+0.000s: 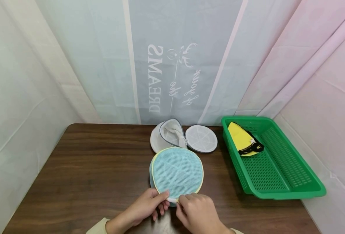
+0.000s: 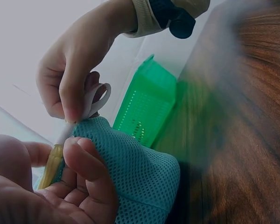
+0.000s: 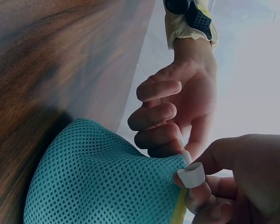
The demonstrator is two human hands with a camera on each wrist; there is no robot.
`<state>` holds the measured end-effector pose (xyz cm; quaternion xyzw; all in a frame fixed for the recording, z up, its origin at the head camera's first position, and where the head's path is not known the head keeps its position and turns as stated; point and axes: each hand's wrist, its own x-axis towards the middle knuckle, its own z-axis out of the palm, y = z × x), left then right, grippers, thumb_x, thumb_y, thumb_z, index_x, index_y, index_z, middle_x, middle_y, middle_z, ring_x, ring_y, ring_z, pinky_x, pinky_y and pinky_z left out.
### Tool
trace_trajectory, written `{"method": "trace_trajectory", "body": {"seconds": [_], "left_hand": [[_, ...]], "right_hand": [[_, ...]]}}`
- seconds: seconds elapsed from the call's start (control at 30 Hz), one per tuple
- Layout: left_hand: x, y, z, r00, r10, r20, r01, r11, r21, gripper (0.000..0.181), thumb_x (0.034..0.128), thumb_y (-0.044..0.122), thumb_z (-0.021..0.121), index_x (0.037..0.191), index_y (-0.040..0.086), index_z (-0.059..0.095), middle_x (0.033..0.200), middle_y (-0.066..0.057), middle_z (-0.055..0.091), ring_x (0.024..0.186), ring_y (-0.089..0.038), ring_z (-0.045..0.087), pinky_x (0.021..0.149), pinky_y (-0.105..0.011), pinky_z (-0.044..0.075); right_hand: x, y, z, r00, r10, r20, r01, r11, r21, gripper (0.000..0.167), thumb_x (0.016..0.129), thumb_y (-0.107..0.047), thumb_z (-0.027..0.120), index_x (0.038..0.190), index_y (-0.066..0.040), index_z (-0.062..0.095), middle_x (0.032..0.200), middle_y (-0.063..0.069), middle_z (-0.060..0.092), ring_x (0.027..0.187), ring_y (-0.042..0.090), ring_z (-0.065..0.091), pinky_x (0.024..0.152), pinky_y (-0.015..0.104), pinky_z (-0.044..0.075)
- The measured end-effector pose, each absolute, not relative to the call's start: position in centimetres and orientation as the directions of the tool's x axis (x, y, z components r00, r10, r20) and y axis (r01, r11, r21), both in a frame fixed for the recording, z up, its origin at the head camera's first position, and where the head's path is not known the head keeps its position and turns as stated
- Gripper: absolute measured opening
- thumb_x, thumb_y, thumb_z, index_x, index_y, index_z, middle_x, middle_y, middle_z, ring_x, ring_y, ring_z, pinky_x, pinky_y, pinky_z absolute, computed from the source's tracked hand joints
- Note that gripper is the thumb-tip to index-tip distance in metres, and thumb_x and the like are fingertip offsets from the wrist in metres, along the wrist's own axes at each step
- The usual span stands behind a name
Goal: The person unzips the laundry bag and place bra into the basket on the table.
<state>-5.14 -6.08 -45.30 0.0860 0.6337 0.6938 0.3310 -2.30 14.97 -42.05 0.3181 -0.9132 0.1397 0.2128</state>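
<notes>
A round teal mesh laundry bag (image 1: 176,169) with yellow trim stands on the table in front of me, its flat lid facing up. At its near rim my left hand (image 1: 146,206) pinches the yellow edge between thumb and fingers. Close beside it, my right hand (image 1: 200,209) pinches the same rim by a white band. That white band (image 3: 192,175) bends into a small loop at the right fingers in the right wrist view. Whether a zipper slider lies under the right fingers is hidden.
Behind the teal bag lies a white mesh bag (image 1: 157,138) with grey trim, its round lid (image 1: 201,139) folded out to the right. To the right, a green plastic basket (image 1: 312,191) holds a yellow piece (image 1: 241,138) with black straps. A curtain hangs behind the wooden table (image 1: 102,162).
</notes>
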Motion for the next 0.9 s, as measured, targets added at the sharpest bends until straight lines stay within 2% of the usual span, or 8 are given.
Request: {"method": "trace_trajectory", "body": {"seconds": [0.23,0.53,0.9], "left_hand": [[-5.05,-5.87,-45.45,-0.754,0.596,-0.274,-0.351,-0.013,0.936,0.039,0.1060,0.031,0.056,0.082,0.002,0.065,0.073,0.000,0.061,0.057,-0.006,0.052,0.042,-0.014,0.043],[-4.53,-5.64,-45.89,-0.756,0.590,-0.284,-0.373,-0.032,0.927,0.037,0.1056,0.029,0.057,0.083,0.001,0.066,0.073,0.001,0.061,0.055,-0.004,0.052,0.041,-0.014,0.043],[-4.62,-5.34,-45.87,-0.767,0.583,-0.267,-0.360,-0.046,0.932,0.034,0.1051,0.022,0.056,0.084,-0.003,0.066,0.073,0.000,0.061,0.055,-0.004,0.051,0.042,-0.013,0.043]], "right_hand": [[-2.35,14.97,-42.32,-0.703,-0.520,0.486,-0.649,0.748,-0.140,0.042,0.076,-0.014,0.078,0.063,-0.025,0.040,0.056,-0.018,0.022,0.052,-0.008,0.015,0.046,0.008,0.011],[-2.20,14.83,-42.66,-0.710,-0.523,0.471,-0.657,0.733,-0.176,0.043,0.077,-0.013,0.078,0.063,-0.025,0.039,0.057,-0.018,0.021,0.052,-0.009,0.013,0.045,0.007,0.011],[-2.35,14.97,-42.70,-0.690,-0.514,0.509,-0.670,0.720,-0.182,0.044,0.075,-0.013,0.075,0.062,-0.025,0.035,0.057,-0.018,0.019,0.053,-0.009,0.012,0.046,0.008,0.010]]}}
